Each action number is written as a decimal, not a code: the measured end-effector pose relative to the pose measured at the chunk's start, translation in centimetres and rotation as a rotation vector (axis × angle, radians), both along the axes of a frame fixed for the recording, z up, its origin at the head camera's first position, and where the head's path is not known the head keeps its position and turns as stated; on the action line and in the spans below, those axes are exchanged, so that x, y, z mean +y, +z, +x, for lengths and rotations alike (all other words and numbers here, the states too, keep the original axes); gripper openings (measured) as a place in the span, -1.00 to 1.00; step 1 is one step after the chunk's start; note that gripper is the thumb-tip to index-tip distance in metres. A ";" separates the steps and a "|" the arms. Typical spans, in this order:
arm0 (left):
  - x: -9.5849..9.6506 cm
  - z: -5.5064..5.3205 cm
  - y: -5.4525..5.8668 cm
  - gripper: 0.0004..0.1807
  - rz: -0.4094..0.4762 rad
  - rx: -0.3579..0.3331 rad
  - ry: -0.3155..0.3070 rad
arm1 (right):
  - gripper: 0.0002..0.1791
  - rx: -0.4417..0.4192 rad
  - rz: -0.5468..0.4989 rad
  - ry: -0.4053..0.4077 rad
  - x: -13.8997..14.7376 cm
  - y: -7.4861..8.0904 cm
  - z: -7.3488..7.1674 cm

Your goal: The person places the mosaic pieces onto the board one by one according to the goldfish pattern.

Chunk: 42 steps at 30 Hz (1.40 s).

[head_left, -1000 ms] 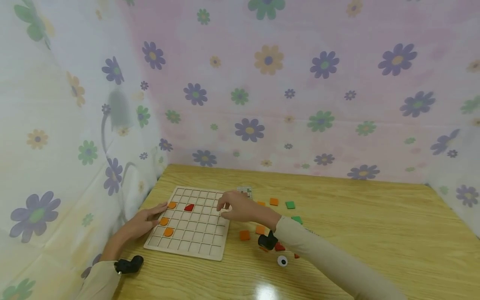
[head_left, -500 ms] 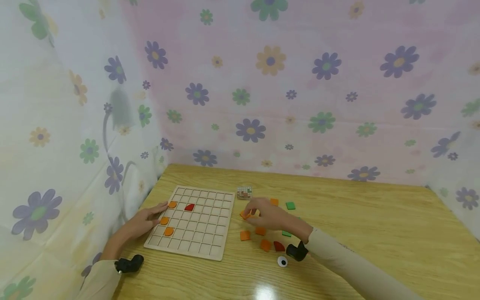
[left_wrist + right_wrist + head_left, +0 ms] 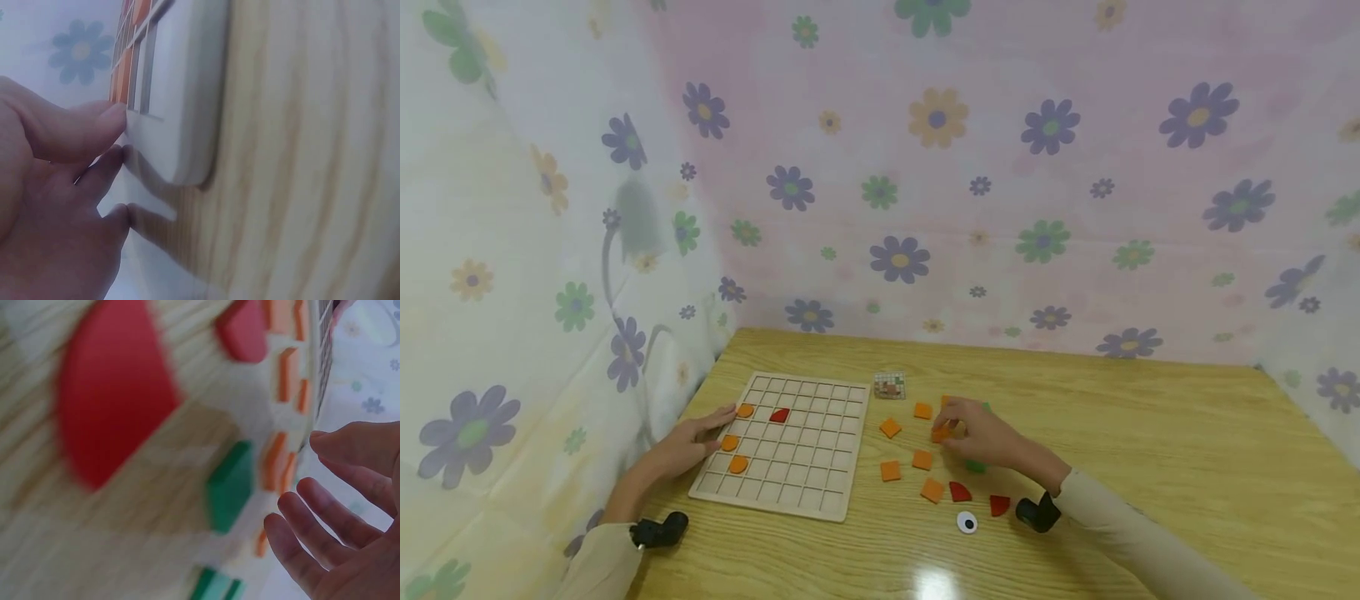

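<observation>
My left hand rests at the left side of a pale wooden grid board; in the left wrist view its thumb lies at the board's edge and the fingertips are close to the table. Orange round pieces and a red leaf-shaped piece sit in the board's cells. To the right of the board, my right hand hovers with fingers spread around an orange square tile. In the right wrist view nothing shows between its thumb and fingers, and a green tile lies close by.
Several orange square tiles lie scattered between board and right hand. Red quarter-round pieces and a white eye disc are nearer the front. A small pattern card lies behind. Flowered cloth encloses the table.
My right hand has moved from over the board's right side out to the right, passing over an orange tile to another one. The left hand and board stay put.
</observation>
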<state>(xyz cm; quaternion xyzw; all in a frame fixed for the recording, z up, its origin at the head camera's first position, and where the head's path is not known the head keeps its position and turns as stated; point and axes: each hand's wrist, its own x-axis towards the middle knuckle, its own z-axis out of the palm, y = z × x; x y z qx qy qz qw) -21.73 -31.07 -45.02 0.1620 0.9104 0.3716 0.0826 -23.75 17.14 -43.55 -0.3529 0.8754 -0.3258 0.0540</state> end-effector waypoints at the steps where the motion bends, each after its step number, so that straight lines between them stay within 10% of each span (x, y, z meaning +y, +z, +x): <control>1: 0.0 0.0 0.0 -0.40 -0.004 -0.001 0.002 | -0.83 0.007 0.009 -0.003 0.3 -0.2 -0.1; 42: 0.1 0.0 -0.2 -0.42 -0.032 0.044 -0.014 | -0.82 0.107 0.026 -0.029 -0.6 -1.4 -0.4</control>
